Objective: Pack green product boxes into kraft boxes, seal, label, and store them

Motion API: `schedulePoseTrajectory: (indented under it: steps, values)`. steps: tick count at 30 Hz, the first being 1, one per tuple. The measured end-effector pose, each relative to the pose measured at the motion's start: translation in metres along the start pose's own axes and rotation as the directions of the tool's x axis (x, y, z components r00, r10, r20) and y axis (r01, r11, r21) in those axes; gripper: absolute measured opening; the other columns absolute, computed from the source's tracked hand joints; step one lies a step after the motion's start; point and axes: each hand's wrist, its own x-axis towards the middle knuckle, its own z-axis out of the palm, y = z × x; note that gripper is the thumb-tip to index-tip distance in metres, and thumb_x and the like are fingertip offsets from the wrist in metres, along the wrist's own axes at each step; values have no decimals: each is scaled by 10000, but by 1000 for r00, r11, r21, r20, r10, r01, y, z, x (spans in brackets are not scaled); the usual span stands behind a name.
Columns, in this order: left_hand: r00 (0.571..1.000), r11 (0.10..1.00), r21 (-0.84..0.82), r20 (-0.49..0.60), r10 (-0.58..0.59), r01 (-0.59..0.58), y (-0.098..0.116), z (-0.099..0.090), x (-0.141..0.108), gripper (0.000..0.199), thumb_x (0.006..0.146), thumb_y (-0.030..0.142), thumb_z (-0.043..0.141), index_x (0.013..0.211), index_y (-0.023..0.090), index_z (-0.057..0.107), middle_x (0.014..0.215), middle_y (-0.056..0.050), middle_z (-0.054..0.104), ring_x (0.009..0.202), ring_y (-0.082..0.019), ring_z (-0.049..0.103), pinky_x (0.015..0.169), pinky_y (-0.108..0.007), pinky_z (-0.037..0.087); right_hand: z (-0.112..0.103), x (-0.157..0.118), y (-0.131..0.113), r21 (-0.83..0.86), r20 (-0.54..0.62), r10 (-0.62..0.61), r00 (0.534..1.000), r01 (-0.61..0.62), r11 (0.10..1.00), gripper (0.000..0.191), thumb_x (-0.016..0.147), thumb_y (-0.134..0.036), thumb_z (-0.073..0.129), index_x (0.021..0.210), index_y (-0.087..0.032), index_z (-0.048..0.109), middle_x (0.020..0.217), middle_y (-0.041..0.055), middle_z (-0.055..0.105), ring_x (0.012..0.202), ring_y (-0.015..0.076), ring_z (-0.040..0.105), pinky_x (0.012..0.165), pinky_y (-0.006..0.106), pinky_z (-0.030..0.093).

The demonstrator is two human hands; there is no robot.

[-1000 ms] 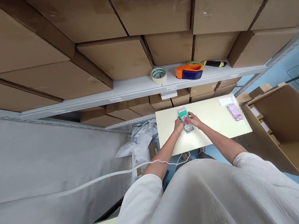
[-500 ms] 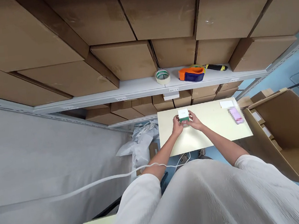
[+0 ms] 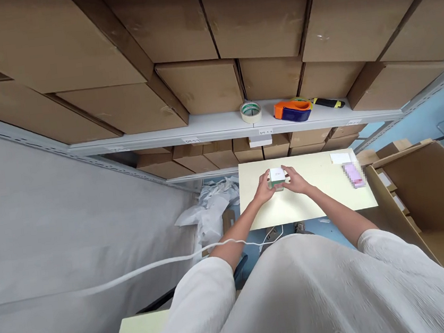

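Between my two hands is a small box [image 3: 277, 175] with a white top and green side, over the pale yellow table [image 3: 314, 199]. My left hand [image 3: 264, 187] grips its left side, fingers curled round the edge. From the right, my right hand [image 3: 296, 180] holds the opposite side, thumb at the near face. Whether the box rests on the table or is slightly lifted, I cannot tell. Toward the table's right end lie a white card or slip [image 3: 340, 158] and a pinkish, blurred-out item [image 3: 353, 174].
Behind the table a shelf carries cardboard boxes [image 3: 199, 89], a tape roll [image 3: 250, 112], an orange and blue tape dispenser [image 3: 292, 110] and a black-yellow cutter [image 3: 329, 103]. A large open carton [image 3: 441, 189] stands right. White plastic bags [image 3: 211, 216] lie left; a white cable [image 3: 156, 263] crosses my left arm.
The view has shifted slightly. My right-hand fingers are spread a little more at the box's far right edge, and the box's top now looks tipped differently. Both hands still hold it.
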Motion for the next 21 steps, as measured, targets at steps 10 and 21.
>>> schedulePoseTrajectory:
  steps: [10,21]
  values:
    - [999,1000,-12,41,-28,29,5,-3,7,927,802,179,783,1661,266,444,1611,-168,486,1242,-266,667,981,-371,613,-9,7,-17,-273,-7,-51,999,47,961,540,985,-268,662,1523,-236,624,1681,125,507,1505,334,523,1250,502,452]
    - [999,999,37,50,20,-21,7,-9,5,859,770,93,759,1591,231,544,1469,-146,621,1074,-231,712,972,-384,614,-22,13,-42,-699,273,-135,953,293,653,341,996,-261,648,1299,-111,685,1291,253,708,1171,392,674,1071,484,468]
